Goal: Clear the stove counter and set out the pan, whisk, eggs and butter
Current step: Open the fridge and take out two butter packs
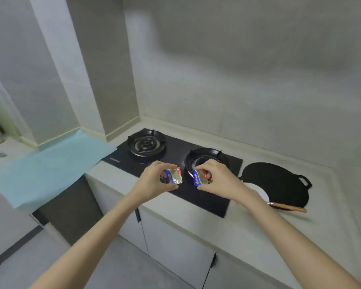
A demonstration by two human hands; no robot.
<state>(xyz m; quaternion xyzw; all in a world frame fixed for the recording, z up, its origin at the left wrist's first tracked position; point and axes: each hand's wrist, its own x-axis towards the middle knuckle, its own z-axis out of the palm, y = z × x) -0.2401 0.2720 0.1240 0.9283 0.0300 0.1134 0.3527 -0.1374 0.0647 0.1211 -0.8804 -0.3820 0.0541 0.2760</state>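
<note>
My left hand [154,181] pinches a small foil butter packet [175,176] with a blue and red label, held above the front of the black gas stove [175,151]. A second butter packet [199,177] of the same kind is pinched in my right hand [219,180], just over the stove's right burner [206,161]. The two packets are a short gap apart. To the right of the stove a flat black pan [279,182] with a loop handle lies on the counter. A wooden handle [290,207] shows at its front edge, and a white round thing [258,191] is partly hidden by my right wrist.
The pale counter [248,232] runs along the tiled wall, with white cabinet doors [175,243] below it. A light blue sheet [50,165] covers the surface left of the stove. The left burner [146,143] carries nothing. Blurred items sit at the far left edge.
</note>
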